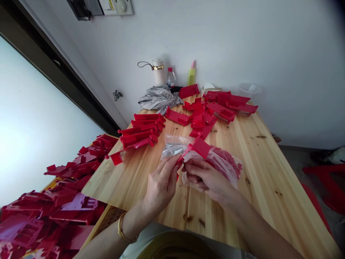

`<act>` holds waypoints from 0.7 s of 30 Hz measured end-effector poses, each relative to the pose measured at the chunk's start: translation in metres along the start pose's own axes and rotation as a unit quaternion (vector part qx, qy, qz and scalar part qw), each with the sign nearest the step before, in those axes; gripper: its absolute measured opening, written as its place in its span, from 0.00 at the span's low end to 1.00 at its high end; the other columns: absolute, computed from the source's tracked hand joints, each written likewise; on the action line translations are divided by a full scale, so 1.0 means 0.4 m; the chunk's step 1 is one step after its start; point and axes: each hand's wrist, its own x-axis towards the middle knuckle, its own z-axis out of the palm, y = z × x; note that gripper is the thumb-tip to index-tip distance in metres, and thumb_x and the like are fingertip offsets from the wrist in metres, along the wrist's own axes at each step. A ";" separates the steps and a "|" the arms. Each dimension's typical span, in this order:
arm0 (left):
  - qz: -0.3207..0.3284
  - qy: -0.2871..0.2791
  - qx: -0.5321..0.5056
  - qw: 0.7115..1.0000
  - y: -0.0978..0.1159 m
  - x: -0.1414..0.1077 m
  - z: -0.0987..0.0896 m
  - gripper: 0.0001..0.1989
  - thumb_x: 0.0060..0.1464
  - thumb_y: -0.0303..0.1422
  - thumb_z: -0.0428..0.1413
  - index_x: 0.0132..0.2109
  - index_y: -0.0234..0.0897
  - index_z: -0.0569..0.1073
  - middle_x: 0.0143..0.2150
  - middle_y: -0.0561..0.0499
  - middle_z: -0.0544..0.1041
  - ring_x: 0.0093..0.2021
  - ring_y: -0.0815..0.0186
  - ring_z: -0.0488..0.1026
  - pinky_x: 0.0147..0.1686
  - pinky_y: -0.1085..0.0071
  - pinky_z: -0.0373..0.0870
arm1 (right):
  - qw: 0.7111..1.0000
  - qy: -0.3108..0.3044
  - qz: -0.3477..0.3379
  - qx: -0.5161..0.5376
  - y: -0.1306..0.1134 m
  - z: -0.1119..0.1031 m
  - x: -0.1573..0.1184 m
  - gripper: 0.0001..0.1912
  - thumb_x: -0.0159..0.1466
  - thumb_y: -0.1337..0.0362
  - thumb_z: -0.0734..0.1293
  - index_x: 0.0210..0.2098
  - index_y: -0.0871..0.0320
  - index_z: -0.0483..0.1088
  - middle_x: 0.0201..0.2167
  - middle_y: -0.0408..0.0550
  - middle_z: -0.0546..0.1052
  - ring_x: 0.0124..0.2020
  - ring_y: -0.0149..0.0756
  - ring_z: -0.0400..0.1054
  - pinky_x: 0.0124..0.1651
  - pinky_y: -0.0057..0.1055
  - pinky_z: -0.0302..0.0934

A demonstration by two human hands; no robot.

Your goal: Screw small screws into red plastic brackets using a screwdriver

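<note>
Evidently the left hand (161, 180) had its grip pinching the near end of a red plastic part (201, 147) above the desk (265, 180), the part's long axis running toward one o'clock. At three o'clock, equally near that end, the right hand (206, 174) pinched a small dark piece (184, 166), too small to identify. A clear bag (225, 162) lay at its two o'clock.

Tabletop (272, 187) passable at right; bag (226, 162), red parts (198, 120) block ahead.
</note>
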 end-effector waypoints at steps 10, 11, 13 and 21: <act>0.001 -0.007 0.108 0.994 -0.008 -0.078 -0.118 0.17 0.62 0.19 0.53 0.54 0.38 0.73 0.48 0.47 0.79 0.46 0.66 0.78 0.46 0.74 0.74 | 0.997 0.014 0.000 0.082 0.081 0.187 -0.049 0.18 0.69 0.47 0.64 0.34 0.54 0.60 0.23 0.35 0.63 0.22 0.25 0.54 0.23 0.22 0.48; 0.003 0.011 0.128 0.992 -0.010 -0.085 -0.124 0.17 0.61 0.18 0.53 0.53 0.38 0.73 0.47 0.47 0.79 0.46 0.65 0.78 0.47 0.72 0.74 | 0.995 0.014 0.009 0.100 0.089 0.213 -0.056 0.17 0.69 0.48 0.63 0.34 0.54 0.60 0.23 0.35 0.63 0.21 0.25 0.54 0.23 0.22 0.48; 0.006 0.056 0.173 0.983 -0.025 -0.092 -0.139 0.17 0.60 0.18 0.54 0.53 0.38 0.74 0.47 0.47 0.79 0.46 0.64 0.78 0.49 0.69 0.74 | 0.993 -0.013 0.027 0.114 0.102 0.257 -0.071 0.15 0.70 0.50 0.61 0.34 0.54 0.59 0.23 0.35 0.64 0.20 0.25 0.54 0.23 0.23 0.49; -0.027 0.015 0.370 0.929 -0.192 -0.080 -0.243 0.13 0.64 0.27 0.53 0.53 0.39 0.76 0.44 0.44 0.81 0.45 0.54 0.75 0.48 0.57 0.72 | 0.972 -0.033 -0.016 -0.232 0.107 0.156 -0.161 0.05 0.67 0.62 0.65 0.41 0.55 0.70 0.30 0.41 0.75 0.31 0.31 0.68 0.35 0.26 0.56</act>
